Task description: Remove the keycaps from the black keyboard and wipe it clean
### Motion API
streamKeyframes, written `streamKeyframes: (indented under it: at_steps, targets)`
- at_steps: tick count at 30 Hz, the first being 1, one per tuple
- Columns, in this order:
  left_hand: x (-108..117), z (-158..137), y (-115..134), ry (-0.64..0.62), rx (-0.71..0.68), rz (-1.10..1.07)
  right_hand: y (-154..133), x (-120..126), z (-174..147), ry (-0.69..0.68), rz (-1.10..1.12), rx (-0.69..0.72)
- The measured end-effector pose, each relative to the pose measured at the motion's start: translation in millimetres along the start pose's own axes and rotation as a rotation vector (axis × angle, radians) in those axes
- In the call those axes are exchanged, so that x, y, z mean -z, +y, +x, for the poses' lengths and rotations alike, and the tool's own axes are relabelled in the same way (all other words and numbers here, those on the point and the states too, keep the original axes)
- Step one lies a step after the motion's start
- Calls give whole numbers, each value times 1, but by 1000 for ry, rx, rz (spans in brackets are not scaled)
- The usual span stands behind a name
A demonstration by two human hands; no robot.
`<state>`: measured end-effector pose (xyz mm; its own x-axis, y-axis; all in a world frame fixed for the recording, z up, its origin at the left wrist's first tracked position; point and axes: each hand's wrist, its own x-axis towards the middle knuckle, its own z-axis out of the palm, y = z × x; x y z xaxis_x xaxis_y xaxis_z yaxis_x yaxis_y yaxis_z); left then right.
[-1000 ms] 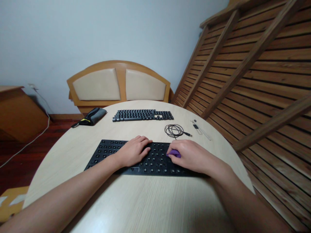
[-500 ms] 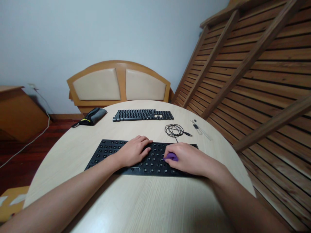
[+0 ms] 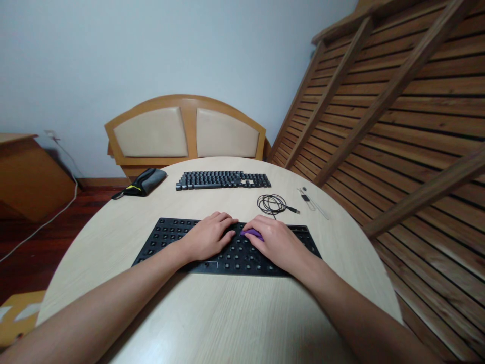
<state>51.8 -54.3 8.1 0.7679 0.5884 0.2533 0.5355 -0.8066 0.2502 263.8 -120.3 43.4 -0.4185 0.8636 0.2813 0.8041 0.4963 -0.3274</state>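
A black keyboard base (image 3: 235, 259) with its keycaps off and its switches bare lies across the near middle of the table. My left hand (image 3: 207, 236) rests flat on its middle, fingers stretched toward the back edge and thumb apart. Pinched in my right hand (image 3: 276, 241) is a small purple cloth (image 3: 253, 233), held against the switches just right of my left thumb. Most of the cloth is hidden under my fingers. Behind my right hand, the keyboard's black cable (image 3: 271, 204) lies coiled, its USB plug pointing right.
Loose black keycaps (image 3: 212, 179) stand in keyboard order at the back of the round table (image 3: 242, 318). A dark grey and black pouch (image 3: 146, 182) sits at the back left. Small thin tools (image 3: 306, 198) lie at the right. Wooden slats (image 3: 379, 126) lean beside the table.
My right hand has slid left and slightly toward the back across the switches with the purple cloth, uncovering the keyboard's right end. My left hand has stayed in place.
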Motion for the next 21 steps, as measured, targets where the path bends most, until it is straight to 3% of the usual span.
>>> streamKeyframes:
  at_steps: [9,17,21]
  targets:
    - [0,-1,0,4,5,-8,-1,-3,-3,-109,-53,47]
    - [0,0,0,0,-1,-3,2,-10,0,-104,-156,203]
    - [-1,-1,-1,5,-5,-4,-2,-5,1,-106,-196,205]
